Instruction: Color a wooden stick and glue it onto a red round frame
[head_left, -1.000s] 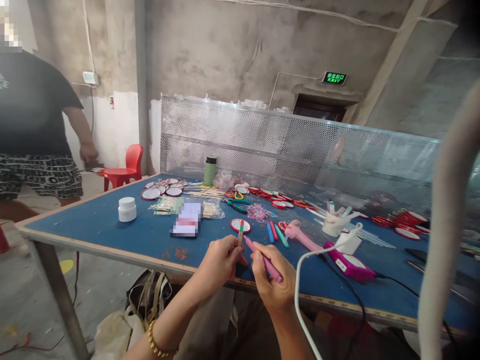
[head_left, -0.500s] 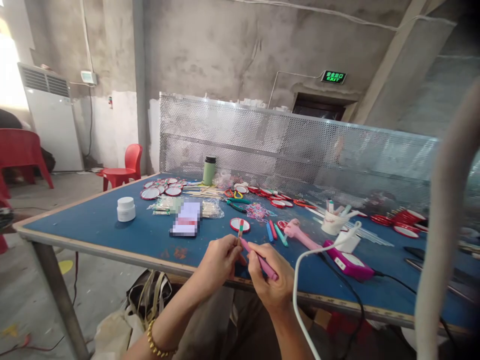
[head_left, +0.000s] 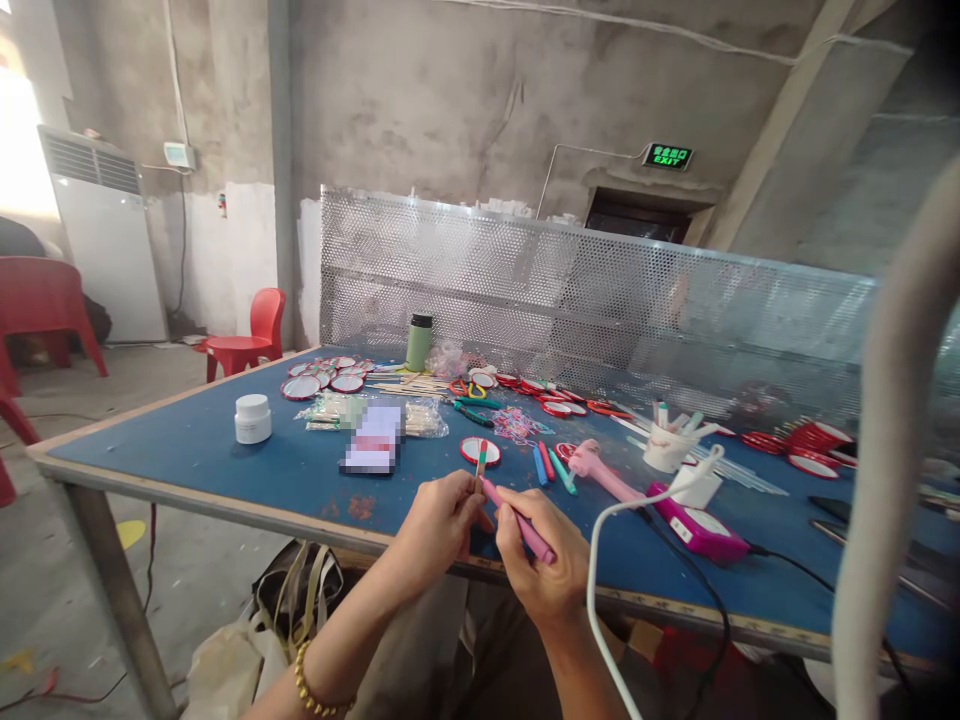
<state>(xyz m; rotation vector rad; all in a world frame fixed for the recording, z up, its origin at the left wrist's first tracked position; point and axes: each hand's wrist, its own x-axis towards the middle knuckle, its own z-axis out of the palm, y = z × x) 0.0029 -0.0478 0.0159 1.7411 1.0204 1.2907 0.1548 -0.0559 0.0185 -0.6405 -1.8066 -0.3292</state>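
My left hand (head_left: 439,522) is closed around a small wooden stick (head_left: 481,462) with green and red colouring, held upright at the near edge of the blue table (head_left: 187,450). My right hand (head_left: 544,565) grips a pink marker (head_left: 517,520) like a pen, its tip touching the stick near my left fingers. A round red-rimmed mirror (head_left: 480,450) lies on the table just beyond the stick. Blue, red and green markers (head_left: 551,465) lie to the right of it.
On the table: a white jar (head_left: 253,418), a green bottle (head_left: 418,342), bagged sticks (head_left: 424,418), several red-rimmed mirrors (head_left: 322,378), a pink glue gun (head_left: 600,468), a magenta device (head_left: 697,530) with cables and a white cup (head_left: 666,445). A perforated metal screen (head_left: 570,300) backs the table. Red chairs (head_left: 244,345) stand at the left.
The person in the black shirt at the left has left the view, uncovering a white air-conditioning unit. My hands stay almost still; the marker tip has shifted slightly along the stick.
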